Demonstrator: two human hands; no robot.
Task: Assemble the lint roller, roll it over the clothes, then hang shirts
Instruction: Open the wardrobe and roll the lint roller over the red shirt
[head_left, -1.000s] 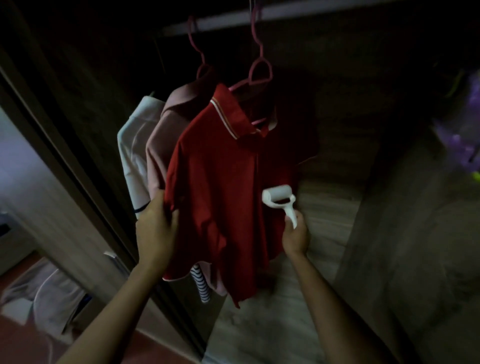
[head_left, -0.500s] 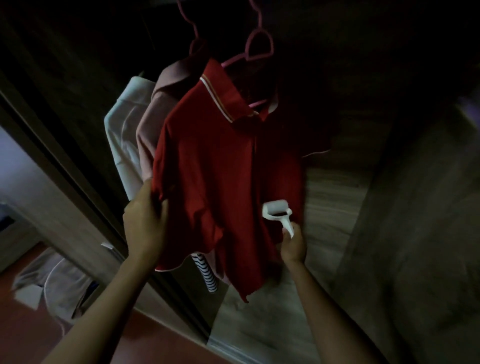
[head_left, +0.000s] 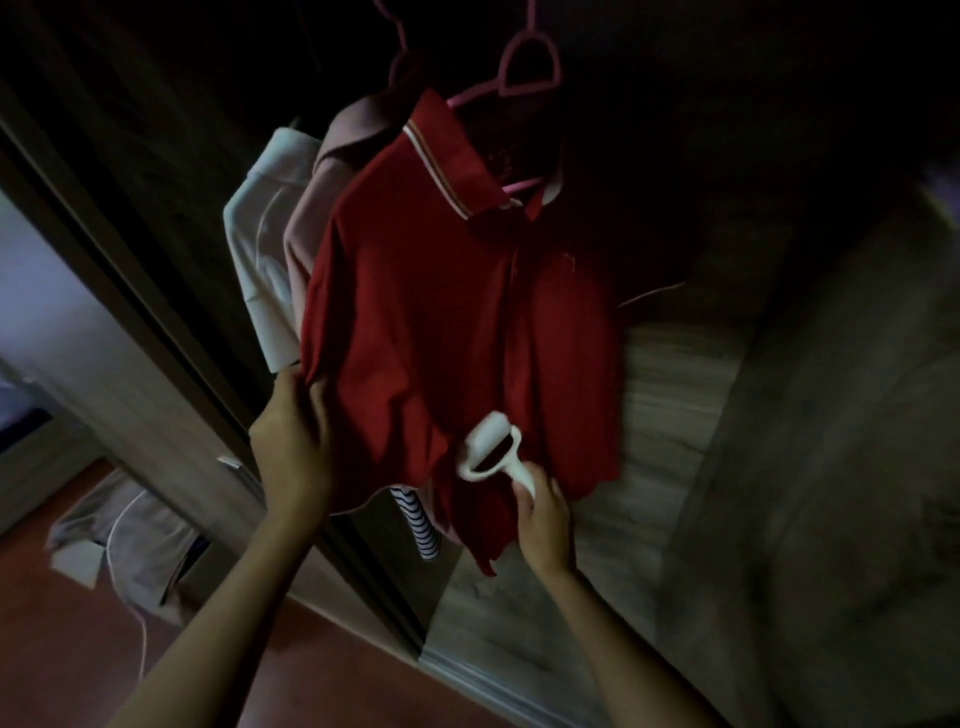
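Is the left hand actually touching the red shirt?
Touching. The head view shows the left hand pinching the side edge of the red shirt, with fabric bunched against its fingertips.

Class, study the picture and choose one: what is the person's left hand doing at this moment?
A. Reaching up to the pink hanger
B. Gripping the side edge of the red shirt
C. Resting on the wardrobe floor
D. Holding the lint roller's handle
B: the left hand grips the side edge of the red shirt, while the right hand holds the lint roller against its lower front.
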